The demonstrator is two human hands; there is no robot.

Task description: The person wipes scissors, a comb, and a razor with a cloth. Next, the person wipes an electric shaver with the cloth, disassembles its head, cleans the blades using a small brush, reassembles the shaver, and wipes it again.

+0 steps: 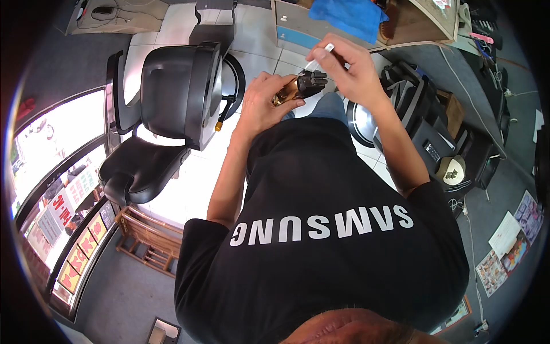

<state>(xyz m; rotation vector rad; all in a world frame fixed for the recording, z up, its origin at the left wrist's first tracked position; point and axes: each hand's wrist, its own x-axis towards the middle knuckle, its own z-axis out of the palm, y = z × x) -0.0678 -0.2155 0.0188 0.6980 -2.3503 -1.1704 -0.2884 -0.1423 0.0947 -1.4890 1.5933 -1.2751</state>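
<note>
A gold and black hair clipper [288, 90] is gripped in my left hand [263, 102], in front of my body at waist height. Its black head end [313, 83] points right, towards my other hand. Between the thumb and fingers of my right hand [356, 71] is a slim white tool [328, 48], which looks like a small cleaning brush. Its far end slants down to the left, close to the clipper's head. Whether the two touch, I cannot tell.
A black barber chair [169, 95] stands to the left, with a bamboo bench [150, 236] nearer me. Ahead is a wooden cabinet [366, 47] with a blue cloth [348, 17] on it. More black equipment [421, 135] and a cap [452, 170] are at the right.
</note>
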